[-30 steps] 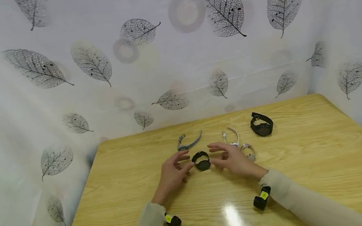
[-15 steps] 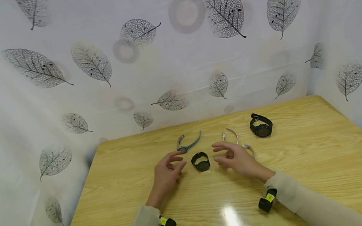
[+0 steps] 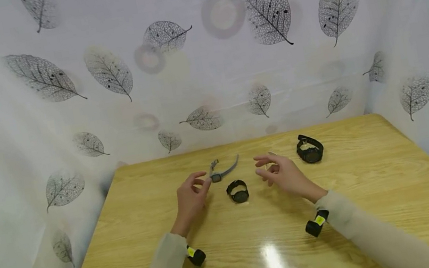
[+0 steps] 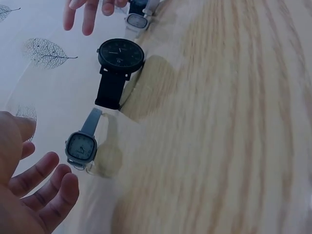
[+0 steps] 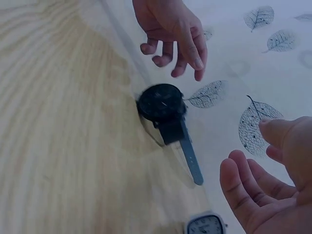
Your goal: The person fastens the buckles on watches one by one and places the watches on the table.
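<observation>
A black wristwatch [image 3: 241, 196] stands on the table between my two hands, its strap looped behind the dial. My left hand [image 3: 191, 200] hovers just left of a grey-blue wristwatch [image 3: 216, 178]; in the left wrist view its loosely bent fingers [image 4: 59, 200] are apart from that watch [image 4: 81, 146]. On the other side, my right hand [image 3: 288, 177] is raised over the table, thumb and fingers spread and holding nothing. It hides most of a white-strapped watch, whose square pale dial [image 5: 205, 225] shows at the bottom of the right wrist view.
A larger black watch [image 3: 311, 154] lies farther back on the right. The wooden table [image 3: 130, 244] ends at a leaf-patterned cloth [image 3: 171, 84] behind and at both sides. Small black devices [image 3: 317, 224] are strapped to both wrists.
Both hands have drawn away from the black watch, the left one leftward to the grey-blue watch, the right one rightward and up, covering the white-strapped watch and the small watch beside it.
</observation>
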A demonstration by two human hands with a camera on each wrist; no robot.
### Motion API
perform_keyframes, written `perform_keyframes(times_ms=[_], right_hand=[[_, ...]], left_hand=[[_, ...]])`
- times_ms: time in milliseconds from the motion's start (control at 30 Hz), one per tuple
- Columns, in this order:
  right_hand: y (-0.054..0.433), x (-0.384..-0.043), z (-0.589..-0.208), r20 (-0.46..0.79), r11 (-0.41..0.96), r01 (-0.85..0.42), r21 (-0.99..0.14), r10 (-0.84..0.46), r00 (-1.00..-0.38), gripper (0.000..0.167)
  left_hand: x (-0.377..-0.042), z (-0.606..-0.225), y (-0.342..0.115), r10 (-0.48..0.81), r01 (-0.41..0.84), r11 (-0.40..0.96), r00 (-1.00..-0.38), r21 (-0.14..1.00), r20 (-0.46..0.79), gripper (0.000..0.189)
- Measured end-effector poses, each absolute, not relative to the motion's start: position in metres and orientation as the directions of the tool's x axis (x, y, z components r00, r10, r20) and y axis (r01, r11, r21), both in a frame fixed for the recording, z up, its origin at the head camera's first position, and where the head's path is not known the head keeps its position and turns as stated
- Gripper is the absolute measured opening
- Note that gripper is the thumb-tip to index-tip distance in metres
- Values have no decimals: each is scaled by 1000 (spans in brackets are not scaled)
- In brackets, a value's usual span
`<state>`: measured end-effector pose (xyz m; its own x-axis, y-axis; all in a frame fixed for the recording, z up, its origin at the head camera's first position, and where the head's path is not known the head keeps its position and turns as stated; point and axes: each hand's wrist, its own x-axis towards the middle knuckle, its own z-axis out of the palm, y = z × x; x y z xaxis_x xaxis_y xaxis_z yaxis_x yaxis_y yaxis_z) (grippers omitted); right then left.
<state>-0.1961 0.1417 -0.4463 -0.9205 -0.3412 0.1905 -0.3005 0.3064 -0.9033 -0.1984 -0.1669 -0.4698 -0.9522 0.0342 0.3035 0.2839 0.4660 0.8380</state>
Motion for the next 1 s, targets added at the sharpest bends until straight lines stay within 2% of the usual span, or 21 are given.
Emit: perform_keyframes(times_ms=[233,467,733,1000], right_hand=[[165,-208,-435,186,456,-290,-841,-261,-947,42],[181,-224,-434,215,555,-309,-772,-229,-949,40],[188,-230,-441,238,649,-303,-698,-189,-953,38],[195,-227,-445,241,680,-283,-676,-159,-957,37]], left_hand=[[-206,-449,-135,33,328,520,-931,789,364,23],[-216,-430,-87,107,356,532,-928,769,356,28],[-227,-432,-46,178,314,612,-949,726,260,37],[-236,-439,-23,161,198,694,-980,692,119,44]])
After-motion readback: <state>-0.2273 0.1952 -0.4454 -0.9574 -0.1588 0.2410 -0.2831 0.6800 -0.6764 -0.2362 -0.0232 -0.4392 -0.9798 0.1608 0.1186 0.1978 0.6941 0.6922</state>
